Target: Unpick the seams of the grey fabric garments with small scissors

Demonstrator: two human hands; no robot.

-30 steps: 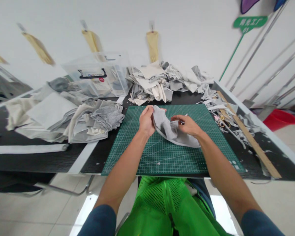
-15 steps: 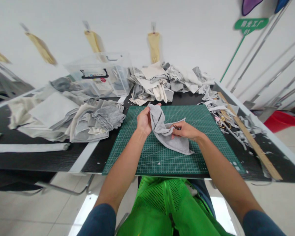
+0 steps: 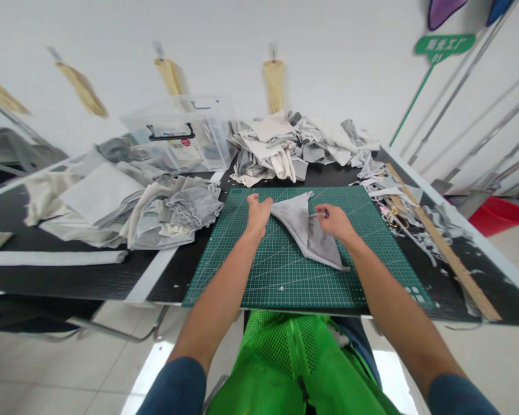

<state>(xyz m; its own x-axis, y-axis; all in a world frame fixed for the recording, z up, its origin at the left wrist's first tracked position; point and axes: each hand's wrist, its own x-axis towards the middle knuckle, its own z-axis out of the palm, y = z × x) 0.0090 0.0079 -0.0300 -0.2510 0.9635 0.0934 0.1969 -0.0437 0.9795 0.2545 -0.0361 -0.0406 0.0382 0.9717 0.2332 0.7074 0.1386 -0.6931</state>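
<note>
A light grey piece of cloth (image 3: 297,222) lies partly folded over the green cutting mat (image 3: 281,288), its lower right corner on the mat. My left hand (image 3: 258,216) pinches the cloth's left corner and pulls it out to the side. At the cloth's right side is my right hand (image 3: 334,221), its fingers closed around small metal scissors (image 3: 319,214). The scissors' tips point left toward the raised fold; most of the tool is hidden by my fingers.
Heaps of grey and cream cloth (image 3: 99,193) lie on the left, beside a clear plastic bin (image 3: 177,144). More stacked cloth (image 3: 268,141) sits behind the mat. Fabric scraps and a wooden ruler (image 3: 445,245) line the right edge. A red bucket (image 3: 499,216) stands beyond.
The bunched cloth has been spread flatter, with its left corner now pulled taut. My right hand has moved slightly right and up, away from the gathered fold.
</note>
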